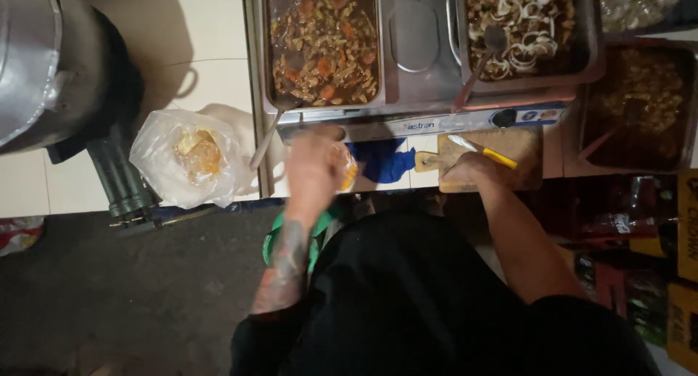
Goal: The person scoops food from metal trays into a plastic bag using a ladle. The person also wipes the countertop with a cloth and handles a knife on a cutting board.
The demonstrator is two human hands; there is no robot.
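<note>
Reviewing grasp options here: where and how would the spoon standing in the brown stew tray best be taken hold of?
Take the spoon by the free end of its long handle, which sticks out over the near rim of the stew tray toward the person. Its bowl is sunk in the stew, so coming from the near side, probably with the left hand closest, looks easiest. The plastic bag lies just beside it.

Small clear plastic bag (347, 169): orange-yellow contents, bunched, partly hidden behind the left hand (313, 169), just above a blue cloth. Knife (483, 153): yellow handle, pale blade, lying slantwise on a wooden cutting board, at the right hand (469, 171).
</note>
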